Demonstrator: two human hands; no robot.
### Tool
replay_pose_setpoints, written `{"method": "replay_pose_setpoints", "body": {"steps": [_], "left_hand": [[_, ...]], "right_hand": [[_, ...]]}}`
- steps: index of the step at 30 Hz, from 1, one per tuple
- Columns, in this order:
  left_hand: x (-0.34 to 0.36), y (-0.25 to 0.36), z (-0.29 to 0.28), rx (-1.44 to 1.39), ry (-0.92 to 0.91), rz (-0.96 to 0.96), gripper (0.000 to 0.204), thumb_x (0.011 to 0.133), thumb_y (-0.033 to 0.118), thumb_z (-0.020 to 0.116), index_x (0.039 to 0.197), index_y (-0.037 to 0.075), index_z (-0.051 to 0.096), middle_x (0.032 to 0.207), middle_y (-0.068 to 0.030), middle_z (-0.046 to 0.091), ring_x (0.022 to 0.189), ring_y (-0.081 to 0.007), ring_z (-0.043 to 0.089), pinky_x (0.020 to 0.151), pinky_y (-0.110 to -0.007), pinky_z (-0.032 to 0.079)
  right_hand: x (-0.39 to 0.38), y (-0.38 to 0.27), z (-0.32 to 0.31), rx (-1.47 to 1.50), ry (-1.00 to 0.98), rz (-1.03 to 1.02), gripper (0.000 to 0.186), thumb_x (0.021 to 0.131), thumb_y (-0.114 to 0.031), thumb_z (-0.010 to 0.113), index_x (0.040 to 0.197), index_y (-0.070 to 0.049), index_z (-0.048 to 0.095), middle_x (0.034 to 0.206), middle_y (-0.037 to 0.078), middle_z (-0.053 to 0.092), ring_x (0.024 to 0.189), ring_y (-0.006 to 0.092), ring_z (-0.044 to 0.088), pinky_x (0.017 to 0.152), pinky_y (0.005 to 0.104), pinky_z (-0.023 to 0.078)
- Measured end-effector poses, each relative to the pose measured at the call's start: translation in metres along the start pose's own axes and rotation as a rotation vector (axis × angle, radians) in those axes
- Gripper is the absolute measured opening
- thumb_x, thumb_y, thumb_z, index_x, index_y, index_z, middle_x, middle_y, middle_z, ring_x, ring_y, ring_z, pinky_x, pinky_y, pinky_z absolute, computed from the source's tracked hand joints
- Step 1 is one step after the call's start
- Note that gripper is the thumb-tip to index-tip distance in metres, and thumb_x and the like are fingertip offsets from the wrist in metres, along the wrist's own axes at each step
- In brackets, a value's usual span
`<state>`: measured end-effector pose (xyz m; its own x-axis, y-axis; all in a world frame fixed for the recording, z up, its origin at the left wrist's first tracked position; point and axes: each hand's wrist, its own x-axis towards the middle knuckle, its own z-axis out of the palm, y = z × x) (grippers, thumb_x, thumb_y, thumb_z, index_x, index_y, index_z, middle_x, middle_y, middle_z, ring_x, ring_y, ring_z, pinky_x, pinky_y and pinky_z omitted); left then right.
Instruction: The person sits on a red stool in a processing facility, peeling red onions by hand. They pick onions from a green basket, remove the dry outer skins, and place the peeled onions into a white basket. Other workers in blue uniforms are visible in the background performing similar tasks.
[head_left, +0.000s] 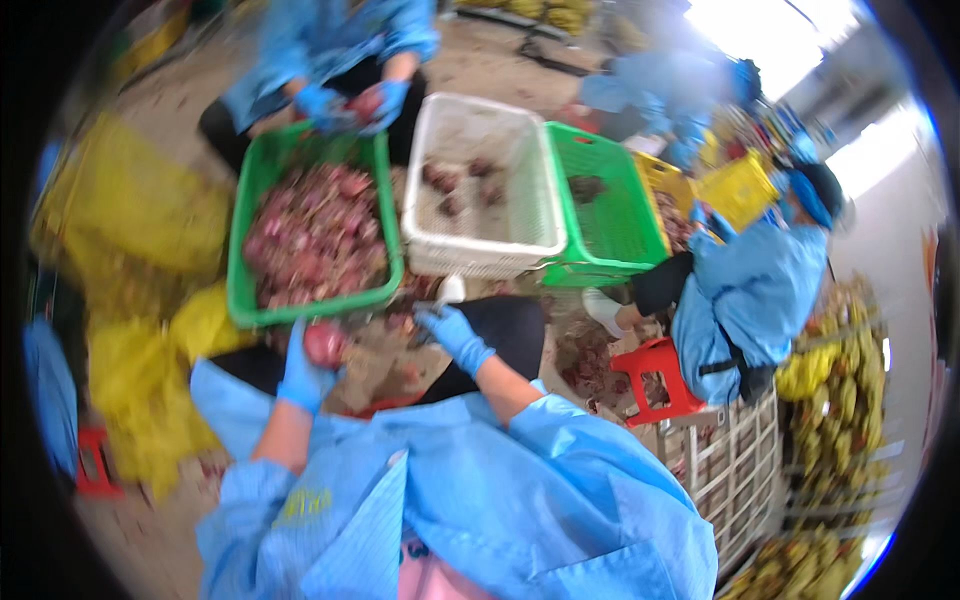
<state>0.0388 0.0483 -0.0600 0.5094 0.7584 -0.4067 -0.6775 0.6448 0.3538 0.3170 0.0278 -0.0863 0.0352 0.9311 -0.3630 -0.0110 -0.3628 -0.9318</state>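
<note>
A round red onion (325, 345) rests in the grip of my left hand (303, 372), gloved in blue, just below the near edge of a green crate (240, 262). That crate holds a heap of red onions (315, 235) with loose skins. To the right, my blue-gloved right hand (455, 336) hovers over my dark-trousered leg with its fingers curled in. Something small and dark shows at those fingertips, too blurred to name. Beyond my right hand stands a white plastic crate (487, 242) with several onions on its bottom.
Another green crate (605, 262) and a yellow crate (660, 180) continue the row rightward. Across from me a co-worker's gloved hands (350, 108) hold an onion. A co-worker at right sits by a red stool (660, 382). Yellow mesh sacks (150, 210) lie at left; skins litter the floor.
</note>
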Motion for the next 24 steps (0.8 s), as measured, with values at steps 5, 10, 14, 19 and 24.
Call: {"method": "replay_pose_setpoints", "body": {"steps": [5, 10, 14, 19, 24], "left_hand": [[-0.005, -0.015, 0.013, 0.052, 0.262, -0.023, 0.040, 0.084, 0.059, 0.048, 0.090, 0.020, 0.055, 0.075, -0.0003, 0.057, 0.061, -0.0163, 0.051, 0.048, -0.034, 0.039], [0.006, -0.012, 0.015, 0.090, 0.201, 0.027, 0.056, 0.091, 0.057, 0.031, 0.116, 0.012, 0.054, 0.106, -0.0058, 0.062, 0.088, -0.0186, 0.059, 0.072, -0.033, 0.049], [-0.009, 0.025, 0.056, 0.369, 0.091, -0.047, 0.056, 0.092, 0.056, 0.023, 0.118, 0.017, 0.053, 0.100, -0.0060, 0.061, 0.085, -0.0162, 0.056, 0.074, -0.030, 0.046], [0.006, 0.042, 0.068, 0.065, -0.036, 0.185, 0.051, 0.091, 0.053, 0.039, 0.120, 0.013, 0.052, 0.105, -0.0028, 0.061, 0.084, -0.0167, 0.058, 0.073, -0.032, 0.048], [0.027, 0.056, 0.032, 0.043, -0.344, 0.072, 0.051, 0.091, 0.052, 0.038, 0.121, 0.012, 0.049, 0.100, -0.0083, 0.063, 0.068, -0.0208, 0.063, 0.050, -0.032, 0.052]], "right_hand": [[-0.037, -0.059, 0.056, -0.027, -0.302, -0.037, 0.061, 0.085, -0.022, 0.062, 0.138, -0.006, 0.034, 0.120, 0.010, 0.052, 0.093, 0.0162, 0.057, 0.080, 0.0274, 0.047], [-0.044, -0.103, 0.117, -0.686, -0.375, -0.483, 0.091, 0.069, -0.024, 0.077, 0.141, -0.005, 0.024, 0.136, 0.017, 0.040, 0.126, 0.0264, 0.040, 0.102, 0.0335, 0.034], [-0.030, -0.128, 0.116, -0.481, -0.298, -0.397, 0.089, 0.067, -0.021, 0.079, 0.140, -0.007, 0.028, 0.127, 0.014, 0.050, 0.114, 0.0198, 0.050, 0.096, 0.0312, 0.041], [-0.011, -0.152, 0.136, -0.323, -0.309, -0.500, 0.089, 0.066, -0.012, 0.077, 0.139, -0.004, 0.028, 0.130, 0.012, 0.046, 0.117, 0.0193, 0.046, 0.099, 0.0310, 0.038], [-0.009, -0.174, 0.142, -0.190, -0.296, -0.374, 0.071, 0.073, -0.017, 0.073, 0.133, -0.003, 0.038, 0.130, 0.011, 0.047, 0.115, 0.0169, 0.046, 0.098, 0.0296, 0.038]]}}
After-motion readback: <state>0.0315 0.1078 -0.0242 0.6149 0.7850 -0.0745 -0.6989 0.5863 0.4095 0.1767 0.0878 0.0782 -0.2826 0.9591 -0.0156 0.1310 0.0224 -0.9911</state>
